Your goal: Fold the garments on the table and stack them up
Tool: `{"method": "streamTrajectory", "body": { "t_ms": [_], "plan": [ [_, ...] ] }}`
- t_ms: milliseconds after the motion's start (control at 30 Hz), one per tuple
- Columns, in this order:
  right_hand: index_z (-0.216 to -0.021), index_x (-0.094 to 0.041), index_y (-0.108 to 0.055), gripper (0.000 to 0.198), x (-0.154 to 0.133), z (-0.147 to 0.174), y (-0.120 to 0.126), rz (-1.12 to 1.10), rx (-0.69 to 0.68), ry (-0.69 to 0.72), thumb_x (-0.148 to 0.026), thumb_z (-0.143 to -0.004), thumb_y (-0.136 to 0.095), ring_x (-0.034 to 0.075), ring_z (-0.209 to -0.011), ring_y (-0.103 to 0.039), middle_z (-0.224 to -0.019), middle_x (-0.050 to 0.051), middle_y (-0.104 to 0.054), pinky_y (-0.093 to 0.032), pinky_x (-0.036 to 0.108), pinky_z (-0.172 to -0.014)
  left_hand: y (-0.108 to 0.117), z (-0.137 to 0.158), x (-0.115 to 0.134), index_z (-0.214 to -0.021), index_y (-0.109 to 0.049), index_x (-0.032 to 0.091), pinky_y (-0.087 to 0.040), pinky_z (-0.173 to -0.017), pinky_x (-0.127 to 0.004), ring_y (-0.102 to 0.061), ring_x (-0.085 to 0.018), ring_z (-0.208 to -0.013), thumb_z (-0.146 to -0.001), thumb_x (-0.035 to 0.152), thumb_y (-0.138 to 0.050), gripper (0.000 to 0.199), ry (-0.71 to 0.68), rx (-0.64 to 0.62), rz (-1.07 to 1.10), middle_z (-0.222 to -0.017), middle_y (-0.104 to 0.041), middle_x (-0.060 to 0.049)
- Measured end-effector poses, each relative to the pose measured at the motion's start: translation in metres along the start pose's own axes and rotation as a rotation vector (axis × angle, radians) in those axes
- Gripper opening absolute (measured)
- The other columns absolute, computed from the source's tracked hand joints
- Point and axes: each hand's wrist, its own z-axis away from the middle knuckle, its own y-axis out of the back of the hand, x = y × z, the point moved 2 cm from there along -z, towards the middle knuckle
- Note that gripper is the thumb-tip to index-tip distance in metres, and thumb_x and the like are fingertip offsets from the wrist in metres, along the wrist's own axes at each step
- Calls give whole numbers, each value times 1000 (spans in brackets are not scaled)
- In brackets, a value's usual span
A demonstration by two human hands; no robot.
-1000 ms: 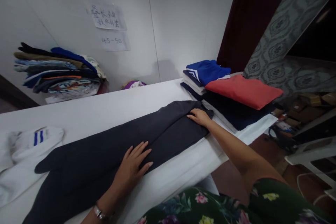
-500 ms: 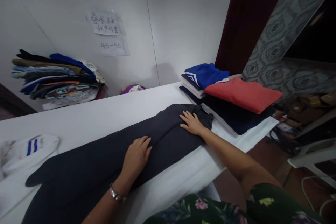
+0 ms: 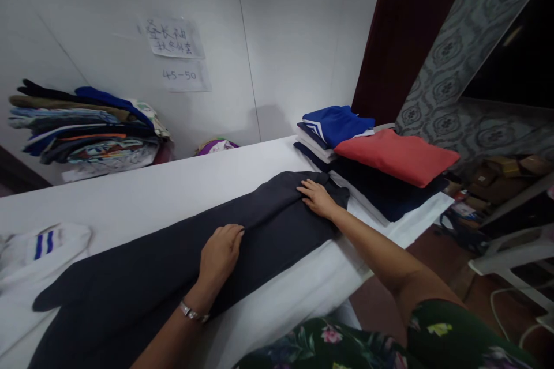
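Note:
A dark charcoal garment (image 3: 277,242) lies stretched lengthwise over the white table, folded along its length, with a crease running between my hands. My left hand (image 3: 220,251), a metal watch on its wrist, rests at the garment's middle; its fingers are drawn together on the cloth at the crease, their tips partly hidden. Near the garment's right end my right hand (image 3: 318,199) lies flat, fingers spread, pressing on the fabric. At the far left is a white garment (image 3: 64,242) with blue stripes, partly beside the dark one.
Folded clothes, with a red garment (image 3: 398,155) and a blue garment (image 3: 333,124) on top, are stacked at the table's right end. Another clothes pile (image 3: 90,127) stands behind the table at left. A white plastic chair (image 3: 515,259) is on the right.
My left hand's fingers have closed together on the cloth from a looser spread. My right hand stays flat in about the same place. The view has shifted slightly.

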Motion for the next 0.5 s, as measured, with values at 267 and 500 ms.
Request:
{"method": "streamTrajectory", "body": {
  "t_ms": [267,500],
  "plan": [
    [-116,-21,-67,35,-12,-9,19,33,215,131,-15,-93,-42,22,-123,-54,-125,9,-66,-27,48,-112,11,3,-3,-101,-69,21,-51,-85,-35,-62,-22,-98,-95,32,-36,35,-15,109,19,-104,-71,-6],
    [-103,-17,-71,31,-16,29,5,70,-4,128,-9,-85,-47,22,-112,-60,-120,10,-66,-41,38,-100,-8,16,-10,-96,-71,22,-50,-88,-40,-63,-23,-104,-93,28,-42,31,-206,-22,80,-108,-71,-7]
  ]
}}
